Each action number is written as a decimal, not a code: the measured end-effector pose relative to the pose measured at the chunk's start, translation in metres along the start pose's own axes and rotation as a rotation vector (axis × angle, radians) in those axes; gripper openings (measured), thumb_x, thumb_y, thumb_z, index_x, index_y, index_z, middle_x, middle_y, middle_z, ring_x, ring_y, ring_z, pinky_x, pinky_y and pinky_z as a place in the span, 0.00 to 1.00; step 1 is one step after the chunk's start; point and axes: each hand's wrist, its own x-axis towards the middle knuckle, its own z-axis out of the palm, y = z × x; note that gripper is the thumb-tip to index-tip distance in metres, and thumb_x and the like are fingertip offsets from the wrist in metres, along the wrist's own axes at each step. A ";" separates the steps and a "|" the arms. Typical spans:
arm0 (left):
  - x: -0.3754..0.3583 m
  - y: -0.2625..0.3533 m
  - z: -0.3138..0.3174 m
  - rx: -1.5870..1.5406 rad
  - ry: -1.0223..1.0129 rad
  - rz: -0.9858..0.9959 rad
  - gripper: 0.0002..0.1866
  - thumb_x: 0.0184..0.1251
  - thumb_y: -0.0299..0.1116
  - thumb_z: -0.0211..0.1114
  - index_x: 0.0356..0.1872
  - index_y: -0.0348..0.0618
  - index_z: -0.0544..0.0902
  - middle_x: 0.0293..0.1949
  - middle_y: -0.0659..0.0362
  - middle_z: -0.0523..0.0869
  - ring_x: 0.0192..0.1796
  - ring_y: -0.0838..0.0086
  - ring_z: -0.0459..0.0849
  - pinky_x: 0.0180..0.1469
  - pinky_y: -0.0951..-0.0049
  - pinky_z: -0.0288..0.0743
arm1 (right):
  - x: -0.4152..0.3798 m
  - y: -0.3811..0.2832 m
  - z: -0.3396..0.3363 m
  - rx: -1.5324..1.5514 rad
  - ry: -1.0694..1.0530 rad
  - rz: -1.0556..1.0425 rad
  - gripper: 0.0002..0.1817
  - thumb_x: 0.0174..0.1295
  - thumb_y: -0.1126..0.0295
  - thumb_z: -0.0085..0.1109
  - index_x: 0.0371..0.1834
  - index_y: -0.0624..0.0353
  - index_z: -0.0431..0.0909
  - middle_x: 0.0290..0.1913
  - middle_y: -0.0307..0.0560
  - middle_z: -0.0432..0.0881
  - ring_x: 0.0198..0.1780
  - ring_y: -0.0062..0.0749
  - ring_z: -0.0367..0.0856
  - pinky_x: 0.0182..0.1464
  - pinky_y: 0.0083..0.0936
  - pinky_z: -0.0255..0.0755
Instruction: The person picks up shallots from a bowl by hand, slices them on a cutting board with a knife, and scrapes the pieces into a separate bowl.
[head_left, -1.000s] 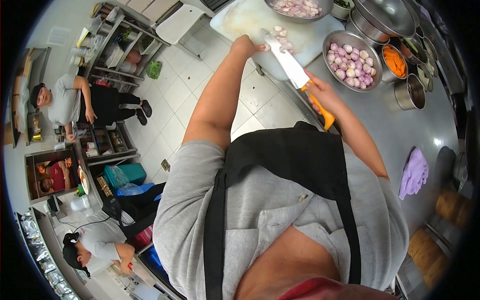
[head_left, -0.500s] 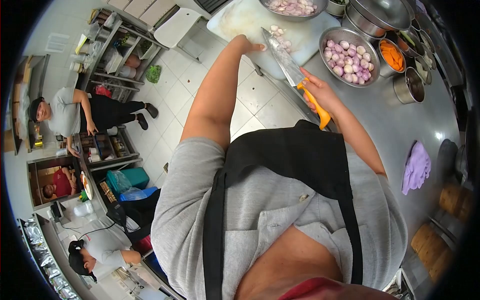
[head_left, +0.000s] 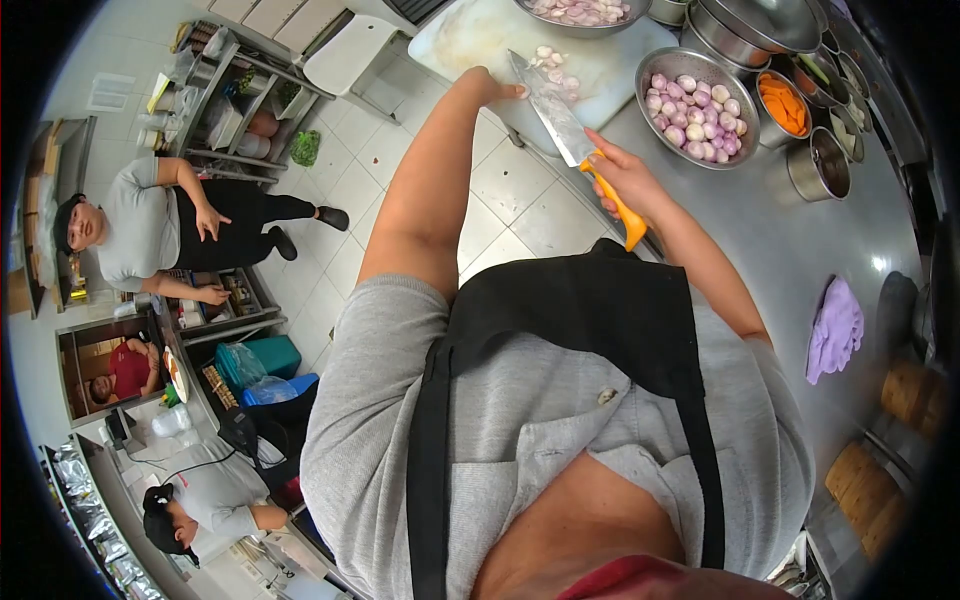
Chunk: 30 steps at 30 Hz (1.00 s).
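My right hand [head_left: 630, 182] is closed around the yellow handle of a kitchen knife [head_left: 560, 118]. The wide blade reaches up and left over the edge of a white cutting board [head_left: 460, 38]. Close to the blade tip is my left hand [head_left: 490, 84], at the near edge of the board; its thumb points toward the blade and its other fingers are hidden. Cut shallot pieces [head_left: 556, 70] lie on the board beside the blade. To the right, a steel bowl holds many peeled shallots [head_left: 697, 118]. Another bowl, of sliced shallots [head_left: 580, 10], stands at the top.
Cut carrots [head_left: 783, 104] fill a small steel pot, near another steel pot [head_left: 818, 168] and stacked bowls [head_left: 755, 30]. A purple glove [head_left: 835, 328] lies on the steel counter [head_left: 740, 240]. A white chair [head_left: 350, 58] and several people, one standing [head_left: 140, 215], are beyond to the left.
My right hand and the knife have shifted slightly left and up. My left hand stays by the board. The standing person at left has moved their arms and a foot.
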 end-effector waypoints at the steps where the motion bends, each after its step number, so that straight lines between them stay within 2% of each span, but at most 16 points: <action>1: -0.001 0.001 0.000 0.005 -0.003 -0.008 0.48 0.32 0.61 0.78 0.48 0.26 0.80 0.49 0.41 0.82 0.53 0.53 0.80 0.56 0.64 0.72 | 0.001 0.000 0.001 0.000 0.000 0.001 0.28 0.71 0.60 0.44 0.74 0.38 0.53 0.22 0.36 0.67 0.16 0.16 0.64 0.17 0.16 0.61; 8: 0.004 -0.007 0.001 -0.017 0.015 -0.001 0.47 0.33 0.62 0.77 0.47 0.25 0.80 0.48 0.40 0.82 0.52 0.53 0.81 0.54 0.64 0.73 | -0.005 0.007 -0.007 -0.010 0.002 -0.009 0.28 0.70 0.60 0.44 0.74 0.38 0.53 0.21 0.36 0.68 0.15 0.19 0.65 0.18 0.20 0.63; 10: 0.007 -0.010 0.004 0.020 0.049 0.086 0.46 0.35 0.63 0.77 0.42 0.25 0.81 0.40 0.41 0.84 0.41 0.57 0.84 0.41 0.65 0.77 | -0.008 0.008 -0.009 -0.006 0.005 -0.004 0.28 0.70 0.60 0.44 0.74 0.38 0.53 0.21 0.37 0.68 0.15 0.19 0.65 0.18 0.20 0.63; 17: 0.004 -0.008 0.001 -0.008 0.030 0.093 0.46 0.35 0.64 0.77 0.43 0.24 0.80 0.41 0.41 0.83 0.40 0.58 0.83 0.40 0.65 0.77 | -0.012 0.000 -0.004 -0.019 0.046 -0.002 0.28 0.70 0.61 0.44 0.74 0.39 0.54 0.21 0.37 0.68 0.15 0.19 0.66 0.18 0.20 0.63; 24: 0.001 -0.008 0.000 0.012 0.022 0.077 0.46 0.35 0.64 0.76 0.43 0.25 0.80 0.39 0.42 0.84 0.39 0.58 0.83 0.41 0.64 0.77 | -0.010 -0.006 -0.004 -0.135 0.048 -0.012 0.27 0.70 0.63 0.43 0.73 0.37 0.55 0.21 0.37 0.67 0.15 0.19 0.66 0.17 0.20 0.63; 30: 0.005 -0.011 0.004 -0.009 0.057 0.085 0.46 0.34 0.64 0.76 0.42 0.26 0.80 0.36 0.43 0.84 0.37 0.59 0.83 0.40 0.64 0.77 | 0.002 -0.010 0.006 -0.114 0.046 -0.004 0.28 0.71 0.63 0.43 0.74 0.38 0.54 0.20 0.35 0.67 0.15 0.17 0.64 0.16 0.17 0.62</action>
